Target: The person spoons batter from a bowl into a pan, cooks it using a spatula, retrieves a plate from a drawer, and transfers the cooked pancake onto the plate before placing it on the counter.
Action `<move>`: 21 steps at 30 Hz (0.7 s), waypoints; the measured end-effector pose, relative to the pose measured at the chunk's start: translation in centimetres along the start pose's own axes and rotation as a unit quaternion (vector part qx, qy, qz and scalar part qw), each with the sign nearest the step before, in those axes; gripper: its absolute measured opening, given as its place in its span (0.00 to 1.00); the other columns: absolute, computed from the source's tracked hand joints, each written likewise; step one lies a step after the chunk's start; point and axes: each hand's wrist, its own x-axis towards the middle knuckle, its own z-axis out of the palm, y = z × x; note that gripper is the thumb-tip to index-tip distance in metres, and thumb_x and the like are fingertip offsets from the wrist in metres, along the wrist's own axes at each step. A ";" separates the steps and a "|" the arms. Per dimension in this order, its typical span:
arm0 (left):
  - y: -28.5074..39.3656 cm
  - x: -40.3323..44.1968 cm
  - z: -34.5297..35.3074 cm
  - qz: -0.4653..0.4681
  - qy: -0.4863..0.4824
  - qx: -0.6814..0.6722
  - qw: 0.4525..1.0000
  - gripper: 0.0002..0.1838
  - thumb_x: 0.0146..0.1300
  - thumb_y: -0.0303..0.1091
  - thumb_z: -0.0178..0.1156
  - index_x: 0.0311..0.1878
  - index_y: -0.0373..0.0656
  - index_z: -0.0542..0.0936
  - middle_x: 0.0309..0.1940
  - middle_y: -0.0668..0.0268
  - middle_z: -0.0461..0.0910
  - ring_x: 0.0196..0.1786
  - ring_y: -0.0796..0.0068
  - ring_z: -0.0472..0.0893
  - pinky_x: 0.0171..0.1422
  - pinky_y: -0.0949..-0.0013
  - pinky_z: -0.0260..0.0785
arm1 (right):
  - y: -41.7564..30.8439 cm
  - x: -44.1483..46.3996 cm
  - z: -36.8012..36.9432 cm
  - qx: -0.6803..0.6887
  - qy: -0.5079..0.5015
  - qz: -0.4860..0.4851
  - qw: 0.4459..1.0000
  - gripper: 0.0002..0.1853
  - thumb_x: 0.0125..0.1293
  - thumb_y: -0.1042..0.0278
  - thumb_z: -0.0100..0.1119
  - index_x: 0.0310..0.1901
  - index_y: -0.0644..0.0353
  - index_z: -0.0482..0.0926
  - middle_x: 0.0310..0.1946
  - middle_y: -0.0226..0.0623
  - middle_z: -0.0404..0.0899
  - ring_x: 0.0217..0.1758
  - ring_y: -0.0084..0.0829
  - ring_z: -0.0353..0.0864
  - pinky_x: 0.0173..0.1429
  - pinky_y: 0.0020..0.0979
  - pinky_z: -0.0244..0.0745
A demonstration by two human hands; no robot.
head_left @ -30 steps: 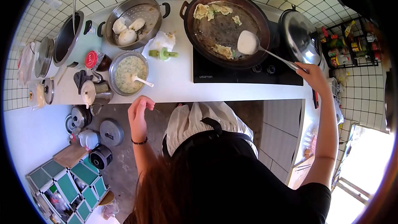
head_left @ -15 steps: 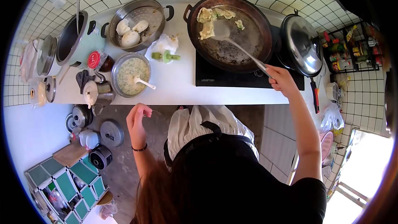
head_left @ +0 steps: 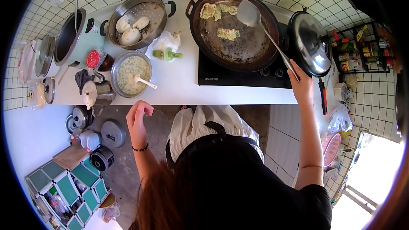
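Jutting from right fingers clamped on handle, spatula over pan; left fingers loosely curled.

Beyond and left of the right grip, which holds the spatula by its handle end, sits a wide, round, brown-rimmed pan; the spatula's broad grey blade slants over it, a yellowish food piece lies nearer the grip, a ragged, green-flecked cluster farther off

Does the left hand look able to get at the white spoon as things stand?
Probably yes: the handle of the white spoon juts past the bowl near the left hand, with only bare counter visible between them.
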 end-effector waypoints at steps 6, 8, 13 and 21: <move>-0.2 -0.1 -0.1 -0.005 0.000 0.004 1.000 0.16 0.66 0.33 0.44 0.26 0.35 0.73 0.25 0.66 0.72 0.29 0.78 0.69 0.37 0.75 0.61 | -0.6 -0.3 0.4 0.049 -0.101 0.111 0.987 0.18 0.61 0.62 0.59 0.53 0.50 0.77 0.37 0.45 0.81 0.31 0.44 0.79 0.38 0.32 0.73; -0.3 -0.2 -0.3 0.004 -0.004 0.007 1.000 0.16 0.67 0.33 0.44 0.26 0.35 0.73 0.25 0.66 0.72 0.30 0.78 0.69 0.38 0.75 0.61 | -1.3 -0.1 0.8 0.022 -0.116 0.122 0.985 0.17 0.61 0.62 0.59 0.53 0.50 0.77 0.37 0.47 0.80 0.31 0.45 0.79 0.38 0.32 0.73; -0.2 -0.4 -0.4 -0.001 0.007 -0.005 1.000 0.16 0.67 0.33 0.44 0.26 0.35 0.73 0.26 0.65 0.72 0.30 0.77 0.69 0.38 0.75 0.61 | -0.4 1.2 2.7 -0.022 -0.085 0.056 0.995 0.17 0.60 0.61 0.59 0.52 0.49 0.78 0.36 0.47 0.80 0.33 0.49 0.78 0.38 0.35 0.74; -0.2 -1.0 -1.1 -0.004 0.027 -0.014 1.000 0.16 0.67 0.34 0.43 0.27 0.33 0.74 0.26 0.65 0.72 0.31 0.77 0.69 0.38 0.75 0.60 | -0.2 1.1 1.4 -0.043 -0.038 -0.052 0.997 0.17 0.59 0.62 0.61 0.52 0.45 0.79 0.26 0.42 0.78 0.27 0.44 0.77 0.32 0.36 0.72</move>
